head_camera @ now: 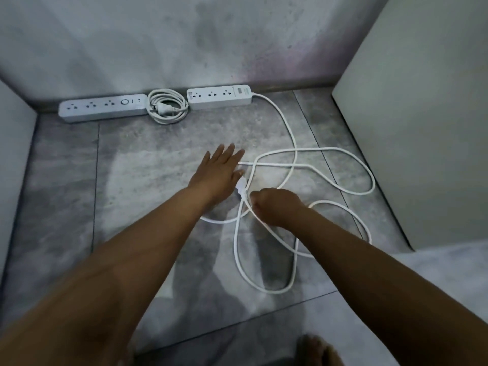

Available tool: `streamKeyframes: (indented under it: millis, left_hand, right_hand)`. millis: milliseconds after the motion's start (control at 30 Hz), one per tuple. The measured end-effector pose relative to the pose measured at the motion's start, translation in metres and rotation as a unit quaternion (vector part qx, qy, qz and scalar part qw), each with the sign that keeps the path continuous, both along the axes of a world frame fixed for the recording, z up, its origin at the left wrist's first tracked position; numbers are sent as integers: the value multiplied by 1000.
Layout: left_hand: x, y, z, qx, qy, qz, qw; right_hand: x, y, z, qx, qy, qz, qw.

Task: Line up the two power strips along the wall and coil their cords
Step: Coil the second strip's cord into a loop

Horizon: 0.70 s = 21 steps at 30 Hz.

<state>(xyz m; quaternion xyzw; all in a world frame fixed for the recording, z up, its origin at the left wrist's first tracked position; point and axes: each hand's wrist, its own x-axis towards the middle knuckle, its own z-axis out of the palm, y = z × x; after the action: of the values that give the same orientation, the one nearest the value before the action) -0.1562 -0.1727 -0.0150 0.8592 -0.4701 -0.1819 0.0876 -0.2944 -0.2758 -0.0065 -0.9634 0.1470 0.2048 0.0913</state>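
Gripping loose cord [294, 138], right hand [274, 207] curled, plug [241, 187] half hidden by left hand [219, 170]

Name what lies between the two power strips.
A coiled cord with its plug inside the loops, between the left strip and right strip, in the head view.

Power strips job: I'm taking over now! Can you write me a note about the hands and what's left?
Hands: left hand open, fingers straight, beside the plug; right hand grips the loose cord.
Done: left power strip and right power strip lie along the wall, coiled cord between them.
Left: coil the loose cord, sprawled in loops on the floor.
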Motion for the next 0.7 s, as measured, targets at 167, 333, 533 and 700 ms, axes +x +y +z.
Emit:
streamKeyframes:
  millis: [167, 333, 533, 700]
  left_hand:
    - [5, -7, 8, -28, 37, -5, 999]
    - [4, -6, 4, -18, 37, -3, 999]
    - [5, -11, 8, -40, 69, -10, 997]
    - [10, -20, 28, -227, 19, 78, 970]
  right_hand:
    - [19, 2, 22, -29, 144, -29, 989]
    - [4, 11, 11, -35, 192, -36, 980]
    - [13, 2, 19, -116, -123, -69, 983]
    - [36, -9, 47, -157, -247, -100, 951]
